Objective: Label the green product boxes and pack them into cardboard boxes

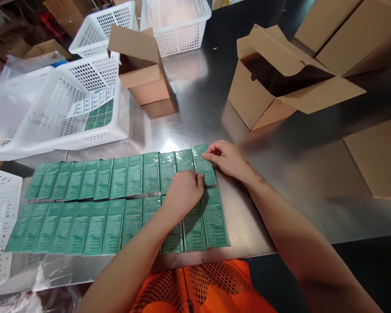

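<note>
Two rows of flat green boxes (119, 178) in shiny clear film lie side by side on the metal table. My left hand (185, 191) rests over the right part of the rows, its fingers curled in and the thumb pressed against them. What it holds, if anything, is hidden. At the upper right end, my right hand (226, 158) pinches thumb and forefinger together at the edge of the last green box (204, 169) of the far row. Anything between those fingertips is too small to make out. Below it lies the end box (215, 219) of the near row.
At left, a white basket (122, 117) contains green boxes and a printed label sheet (93, 101). A small open carton (150, 82) stands beside it. To the right are a larger open carton (252, 98) and a flat cardboard piece (378, 161). Another white basket (179, 39) stands behind.
</note>
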`<state>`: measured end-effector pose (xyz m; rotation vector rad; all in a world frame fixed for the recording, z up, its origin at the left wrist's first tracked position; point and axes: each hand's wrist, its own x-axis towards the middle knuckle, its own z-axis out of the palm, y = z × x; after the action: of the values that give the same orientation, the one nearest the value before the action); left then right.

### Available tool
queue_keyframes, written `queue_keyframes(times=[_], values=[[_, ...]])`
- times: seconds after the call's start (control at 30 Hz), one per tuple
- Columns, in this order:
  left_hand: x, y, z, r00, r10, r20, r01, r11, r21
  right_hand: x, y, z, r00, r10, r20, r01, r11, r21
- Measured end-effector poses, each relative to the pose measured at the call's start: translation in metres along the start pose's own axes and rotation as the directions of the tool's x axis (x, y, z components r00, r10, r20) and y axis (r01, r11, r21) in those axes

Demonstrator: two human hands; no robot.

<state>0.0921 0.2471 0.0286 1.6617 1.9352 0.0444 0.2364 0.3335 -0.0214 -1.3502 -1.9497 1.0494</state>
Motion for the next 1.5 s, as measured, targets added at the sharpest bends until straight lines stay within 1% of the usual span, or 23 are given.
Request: queue_keyframes(times=[0.1, 0.17, 0.27, 0.33, 0.4, 0.47, 0.57, 0.67, 0.73, 0.8, 0.83, 0.87, 0.9, 0.97, 1.0, 1.03, 1.07, 1.1, 1.17, 1.23, 1.33, 1.43, 1.5], values=[[0.002, 0.002, 0.001, 1.0, 0.015, -0.011, -0.014, 0.989, 0.145, -0.001, 0.0, 0.002, 1.0, 0.008, -0.02, -0.008, 0.999, -0.032], [0.001, 0.004, 0.002, 0.999, 0.002, -0.032, 0.005, 0.974, 0.225, -0.002, 0.001, 0.003, 0.998, 0.017, -0.061, -0.019, 0.999, -0.043], [-0.004, 0.005, 0.003, 0.997, -0.006, -0.075, 0.03, 0.944, 0.33, -0.003, 0.001, 0.004, 0.992, 0.034, -0.122, -0.032, 0.999, 0.02], [-0.009, 0.002, 0.003, 0.994, 0.004, -0.108, 0.038, 0.921, 0.388, -0.005, 0.001, 0.005, 0.993, -0.012, -0.12, 0.018, 0.999, 0.047], [-0.014, -0.002, 0.005, 0.992, 0.016, -0.127, 0.038, 0.909, 0.414, -0.006, 0.0, 0.007, 0.99, -0.095, -0.102, 0.095, 0.995, -0.01], [-0.017, -0.005, 0.006, 0.991, 0.025, -0.135, 0.035, 0.906, 0.423, -0.006, -0.002, 0.01, 0.988, -0.137, -0.077, 0.13, 0.987, -0.099], [-0.018, -0.008, 0.009, 0.989, 0.024, -0.143, 0.04, 0.904, 0.426, -0.002, -0.007, 0.014, 0.994, -0.095, -0.06, 0.084, 0.983, -0.161], [-0.018, -0.006, 0.01, 0.99, 0.024, -0.14, 0.038, 0.902, 0.43, 0.006, -0.008, 0.016, 0.995, -0.01, -0.099, -0.004, 0.99, -0.143], [-0.018, -0.005, 0.008, 0.991, 0.026, -0.13, 0.033, 0.899, 0.436, 0.011, -0.006, 0.014, 0.993, 0.026, -0.113, -0.038, 0.994, -0.105], [-0.018, -0.005, 0.005, 0.99, 0.034, -0.139, 0.03, 0.899, 0.438, 0.014, -0.001, 0.01, 0.996, 0.035, -0.081, -0.038, 0.999, -0.025], [-0.017, -0.005, 0.004, 0.985, 0.052, -0.166, 0.026, 0.901, 0.433, 0.015, 0.002, 0.007, 0.998, 0.03, -0.046, -0.028, 0.999, 0.042], [-0.016, -0.006, 0.003, 0.973, 0.088, -0.212, 0.011, 0.904, 0.427, 0.015, 0.006, 0.004, 1.0, 0.018, 0.002, -0.018, 0.993, 0.115], [-0.014, -0.008, 0.002, 0.951, 0.152, -0.268, -0.024, 0.904, 0.427, 0.015, 0.009, 0.001, 0.998, 0.001, 0.056, -0.011, 0.983, 0.182], [-0.009, -0.013, 0.002, 0.876, 0.332, -0.351, -0.153, 0.879, 0.452, 0.014, 0.014, -0.004, 0.989, -0.031, 0.147, -0.01, 0.963, 0.27], [-0.007, -0.015, 0.003, 0.835, 0.425, -0.35, -0.231, 0.848, 0.478, 0.014, 0.015, -0.006, 0.985, -0.037, 0.168, -0.012, 0.958, 0.285], [-0.004, -0.018, 0.005, 0.804, 0.5, -0.322, -0.302, 0.809, 0.504, 0.013, 0.016, -0.007, 0.984, -0.041, 0.175, -0.011, 0.958, 0.287], [-0.002, -0.02, 0.008, 0.787, 0.55, -0.281, -0.354, 0.775, 0.523, 0.013, 0.017, -0.008, 0.984, -0.042, 0.174, -0.009, 0.958, 0.285], [0.0, -0.022, 0.011, 0.784, 0.572, -0.243, -0.383, 0.753, 0.535, 0.014, 0.017, -0.008, 0.985, -0.047, 0.167, -0.003, 0.959, 0.285], [0.001, -0.024, 0.017, 0.797, 0.57, -0.202, -0.39, 0.74, 0.548, 0.014, 0.017, -0.006, 0.988, -0.047, 0.15, 0.003, 0.96, 0.28], [0.002, -0.026, 0.021, 0.807, 0.555, -0.201, -0.381, 0.749, 0.542, 0.014, 0.016, -0.005, 0.991, -0.039, 0.131, 0.006, 0.969, 0.246], [0.0, -0.032, 0.018, 0.797, 0.565, -0.212, -0.416, 0.769, 0.486, 0.013, 0.016, -0.004, 0.988, -0.095, 0.122, 0.078, 0.988, 0.134], [-0.015, -0.054, -0.003, 0.77, 0.549, -0.325, -0.414, 0.818, 0.399, 0.008, 0.015, -0.007, 0.971, -0.169, 0.168, 0.17, 0.985, 0.007], [-0.034, -0.082, -0.024, 0.748, 0.495, -0.441, -0.368, 0.863, 0.346, 0.003, 0.009, -0.01, 0.968, -0.198, 0.154, 0.211, 0.975, -0.068]])
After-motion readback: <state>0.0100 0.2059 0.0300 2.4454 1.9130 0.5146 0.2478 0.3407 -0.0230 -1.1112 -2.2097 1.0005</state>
